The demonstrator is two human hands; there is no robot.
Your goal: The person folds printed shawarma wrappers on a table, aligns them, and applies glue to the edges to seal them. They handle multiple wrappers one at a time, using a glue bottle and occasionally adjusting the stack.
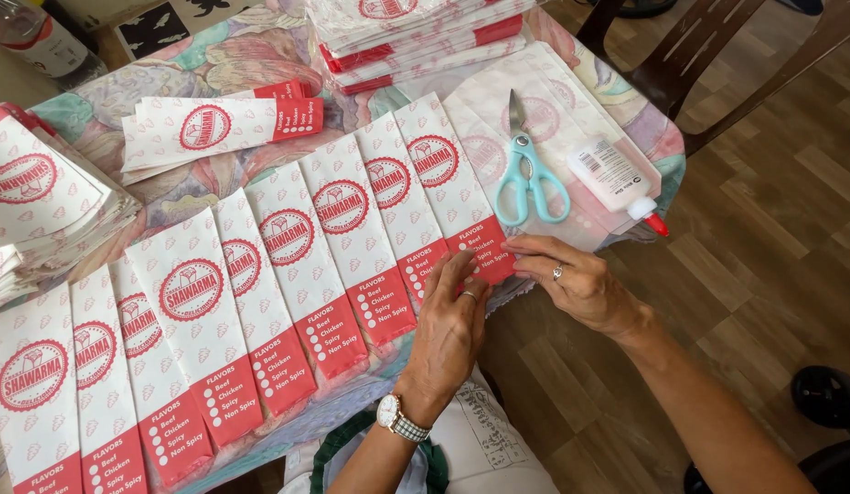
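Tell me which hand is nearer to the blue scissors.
Right. The right hand lies just below the scissors, fingertips on the red end of the last paper bag. The left hand is lower and further left, on the same row of bags.

White paper bags [356, 233] bear red bands and round emblems; scissors [531, 174] have pale turquoise handles.

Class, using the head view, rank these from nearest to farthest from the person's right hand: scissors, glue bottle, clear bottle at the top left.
1. Scissors: just above the right hand.
2. Glue bottle: above, slightly right; close to the scissors' distance.
3. Clear bottle: far top-left corner.
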